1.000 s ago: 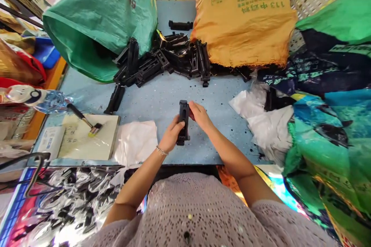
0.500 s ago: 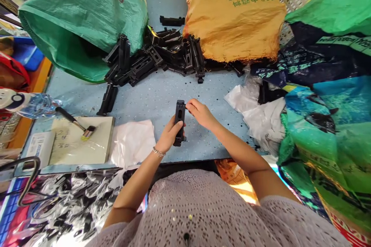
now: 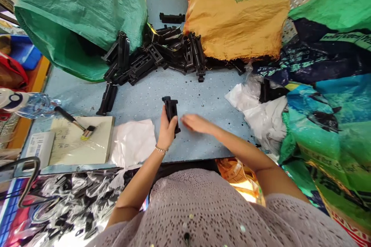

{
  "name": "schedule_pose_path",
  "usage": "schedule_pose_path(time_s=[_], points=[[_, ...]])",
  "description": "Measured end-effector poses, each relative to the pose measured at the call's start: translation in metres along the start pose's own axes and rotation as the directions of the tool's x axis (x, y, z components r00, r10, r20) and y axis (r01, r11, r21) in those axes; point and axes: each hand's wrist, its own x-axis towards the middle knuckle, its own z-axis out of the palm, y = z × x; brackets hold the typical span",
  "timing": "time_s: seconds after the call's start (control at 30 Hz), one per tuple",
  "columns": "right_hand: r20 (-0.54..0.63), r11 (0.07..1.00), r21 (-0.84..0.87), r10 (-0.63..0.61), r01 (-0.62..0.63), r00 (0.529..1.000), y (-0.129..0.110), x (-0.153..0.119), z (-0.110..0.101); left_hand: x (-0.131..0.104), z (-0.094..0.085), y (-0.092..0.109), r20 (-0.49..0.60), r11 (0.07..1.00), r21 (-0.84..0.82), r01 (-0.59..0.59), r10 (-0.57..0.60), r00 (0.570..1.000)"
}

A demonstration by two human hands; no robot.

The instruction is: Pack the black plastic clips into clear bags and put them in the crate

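Observation:
My left hand (image 3: 167, 129) is wrapped round a long black plastic bracket (image 3: 171, 112), which stands tilted above the blue speckled table (image 3: 203, 96). Part of the bracket is hidden by the fingers and thumb. Just to its right is my right hand (image 3: 199, 124), apart from the bracket; its fingertips are smeared by motion, so whether they are open or closed is unclear. Farther back lies a heap of similar black brackets (image 3: 156, 56). Two more brackets (image 3: 107, 99) lie side by side at the heap's left front.
A green woven sack (image 3: 87, 19) gapes at the left, and an orange sack (image 3: 234, 19) stands at the back. On a pad (image 3: 84, 148) at the left rests a brush (image 3: 75, 122), beside a white cloth (image 3: 135, 142). Crumpled white gloves or cloths (image 3: 265, 117) lie at the right.
My left hand has shifted slightly left and turned the bracket, so another side shows. My right hand has come away from the bracket's top and moved down towards me.

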Motion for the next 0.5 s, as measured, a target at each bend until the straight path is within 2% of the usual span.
schedule_pose_path(time_s=[0.03, 0.07, 0.1, 0.13, 0.17, 0.23, 0.3, 0.37, 0.4, 0.43, 0.47, 0.5], points=[[-0.203, 0.996, -0.066, 0.051, -0.066, 0.978, 0.009, 0.017, -0.018, -0.006, 0.006, -0.005, 0.011, 0.991, 0.131, -0.040, 0.039, 0.999], [-0.452, 0.984, -0.109, 0.079, -0.143, 0.889, 0.018, 0.036, -0.037, -0.013, 0.013, -0.010, 0.039, 0.968, 0.242, -0.066, 0.058, 0.998], [-0.637, 0.967, -0.132, 0.085, -0.217, 0.766, 0.027, 0.055, -0.057, -0.022, 0.021, -0.014, 0.077, 0.941, 0.329, -0.081, 0.059, 0.995], [-0.736, 0.947, -0.155, 0.078, -0.280, 0.672, 0.035, 0.073, -0.075, -0.031, 0.029, -0.016, 0.115, 0.916, 0.392, -0.089, 0.048, 0.992], [-0.768, 0.927, -0.170, 0.088, -0.335, 0.634, 0.041, 0.090, -0.091, -0.039, 0.036, -0.017, 0.147, 0.895, 0.437, -0.090, 0.028, 0.989], [-0.765, 0.901, -0.179, 0.125, -0.394, 0.631, 0.049, 0.112, -0.113, -0.052, 0.044, -0.018, 0.196, 0.877, 0.474, -0.076, -0.021, 0.980], [-0.751, 0.905, -0.124, 0.184, -0.408, 0.635, 0.053, 0.117, -0.122, -0.054, 0.041, -0.018, 0.235, 0.894, 0.438, -0.096, -0.011, 0.972], [-0.724, 0.940, 0.056, 0.271, -0.337, 0.635, 0.055, 0.102, -0.119, -0.046, 0.030, -0.017, 0.222, 0.929, 0.337, -0.150, 0.077, 0.972], [-0.682, 0.941, 0.209, 0.334, -0.264, 0.651, 0.056, 0.090, -0.113, -0.038, 0.025, -0.016, 0.197, 0.949, 0.267, -0.168, 0.117, 0.973], [-0.615, 0.905, 0.390, 0.393, -0.170, 0.683, 0.056, 0.074, -0.106, -0.029, 0.020, -0.013, 0.172, 0.969, 0.184, -0.167, 0.136, 0.976], [-0.527, 0.813, 0.577, 0.441, -0.075, 0.726, 0.056, 0.058, -0.095, -0.018, 0.018, -0.010, 0.152, 0.987, 0.080, -0.141, 0.128, 0.980], [-0.430, 0.678, 0.735, 0.463, 0.002, 0.775, 0.055, 0.040, -0.083, -0.007, 0.018, -0.005, 0.142, 0.994, -0.049, -0.092, 0.099, 0.985]])
